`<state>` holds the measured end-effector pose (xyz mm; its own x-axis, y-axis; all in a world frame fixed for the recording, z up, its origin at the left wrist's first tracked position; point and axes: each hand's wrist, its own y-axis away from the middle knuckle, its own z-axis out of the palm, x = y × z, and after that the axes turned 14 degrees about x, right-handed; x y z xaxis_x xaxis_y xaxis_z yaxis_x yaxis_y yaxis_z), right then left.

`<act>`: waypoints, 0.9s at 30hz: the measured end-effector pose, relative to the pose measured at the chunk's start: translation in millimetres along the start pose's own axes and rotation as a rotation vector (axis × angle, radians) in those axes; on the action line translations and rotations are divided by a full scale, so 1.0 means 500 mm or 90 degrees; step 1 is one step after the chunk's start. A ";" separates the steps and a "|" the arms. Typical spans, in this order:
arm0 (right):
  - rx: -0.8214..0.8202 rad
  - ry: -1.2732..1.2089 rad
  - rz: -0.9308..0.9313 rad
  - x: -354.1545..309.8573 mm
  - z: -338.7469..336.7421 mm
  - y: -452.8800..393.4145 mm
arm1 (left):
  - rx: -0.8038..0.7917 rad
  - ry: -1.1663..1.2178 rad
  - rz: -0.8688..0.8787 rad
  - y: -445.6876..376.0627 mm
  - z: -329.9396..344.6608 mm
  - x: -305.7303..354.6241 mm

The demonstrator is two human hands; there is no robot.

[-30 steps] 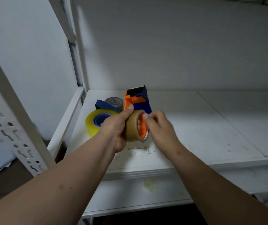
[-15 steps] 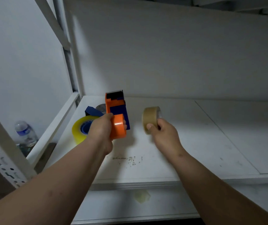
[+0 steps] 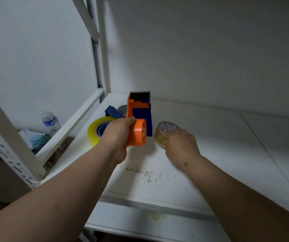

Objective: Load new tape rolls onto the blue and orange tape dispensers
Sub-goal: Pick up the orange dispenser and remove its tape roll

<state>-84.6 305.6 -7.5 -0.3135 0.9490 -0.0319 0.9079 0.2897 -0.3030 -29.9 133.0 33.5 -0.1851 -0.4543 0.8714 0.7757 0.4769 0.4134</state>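
My left hand point(image 3: 117, 135) grips the orange and blue tape dispenser point(image 3: 139, 117) and holds it upright above the white shelf point(image 3: 218, 154); its orange spool hub is bare. To its right my right hand point(image 3: 181, 144) rests on a brown tape roll point(image 3: 162, 132) that lies flat on the shelf, fingers on its top. A yellow tape roll point(image 3: 94, 131) with a blue core stands behind my left hand, mounted on a blue dispenser point(image 3: 111, 110) that is mostly hidden.
A small greyish tape roll point(image 3: 122, 108) sits at the back near the shelf corner. White rack uprights point(image 3: 103, 58) rise on the left. Beyond the rack's left rail stand a plastic bottle point(image 3: 50, 122) and some clutter. Scuff marks dot the shelf front.
The brown roll came off the orange dispenser's hub. My right hand carried it to the right and lowered it flat onto the shelf. My left hand kept the dispenser raised.
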 end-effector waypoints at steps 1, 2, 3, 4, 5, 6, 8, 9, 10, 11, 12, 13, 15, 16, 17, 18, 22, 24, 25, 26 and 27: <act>0.012 0.018 -0.005 -0.002 0.007 -0.008 | 0.000 0.001 -0.001 -0.004 0.000 0.001; 0.017 0.033 -0.008 -0.003 0.013 -0.015 | -0.003 -0.001 -0.003 -0.008 0.001 0.002; 0.007 0.043 -0.008 -0.005 0.018 -0.020 | -0.007 -0.006 -0.003 -0.013 0.002 0.002; -0.014 0.046 -0.004 -0.007 0.021 -0.021 | -0.013 -0.016 -0.002 -0.018 0.004 0.002; -0.035 0.041 -0.001 -0.008 0.026 -0.021 | -0.021 -0.028 -0.001 -0.024 0.006 0.004; -0.048 0.034 -0.001 -0.009 0.029 -0.022 | -0.029 -0.036 0.000 -0.030 0.009 0.006; -0.037 0.003 0.004 -0.009 0.027 -0.023 | -0.049 -0.044 0.002 -0.040 0.016 0.010; -0.001 -0.023 0.012 -0.010 0.021 -0.023 | -0.054 -0.050 0.003 -0.045 0.021 0.011; 0.053 -0.050 0.029 -0.011 0.012 -0.024 | -0.058 -0.059 0.006 -0.048 0.027 0.012; 0.109 -0.077 0.056 -0.012 0.001 -0.025 | -0.064 -0.068 0.012 -0.051 0.034 0.011; 0.161 -0.106 0.084 -0.014 -0.011 -0.026 | -0.074 -0.073 0.020 -0.051 0.043 0.010; 0.193 -0.129 0.100 -0.014 -0.023 -0.024 | -0.083 -0.078 0.031 -0.051 0.052 0.007; 0.222 -0.161 0.108 -0.012 -0.039 -0.015 | -0.088 -0.109 0.076 -0.047 0.074 -0.001; 0.232 -0.180 0.105 -0.010 -0.045 -0.008 | -0.089 -0.130 0.110 -0.042 0.085 -0.006; 0.242 -0.206 0.106 -0.009 -0.053 0.002 | -0.094 -0.146 0.145 -0.034 0.097 -0.011; 0.251 -0.238 0.109 -0.006 -0.063 0.012 | -0.103 -0.154 0.177 -0.023 0.110 -0.015; 0.235 -0.359 0.141 0.020 -0.102 0.058 | -0.157 -0.155 0.230 0.030 0.165 -0.033; 0.235 -0.386 0.167 0.048 -0.121 0.085 | -0.198 -0.176 0.228 0.058 0.195 -0.050; 0.234 -0.389 0.179 0.066 -0.129 0.102 | -0.216 -0.188 0.220 0.071 0.211 -0.063; 0.232 -0.390 0.189 0.087 -0.137 0.120 | -0.232 -0.197 0.210 0.086 0.228 -0.076; 0.226 -0.392 0.197 0.109 -0.144 0.138 | -0.248 -0.202 0.203 0.102 0.245 -0.091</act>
<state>-18.9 386.2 38.6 -0.2524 0.7105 -0.6569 0.8684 -0.1332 -0.4777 -56.2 270.1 47.3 -0.0314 -0.0584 0.9978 0.9758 0.2142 0.0432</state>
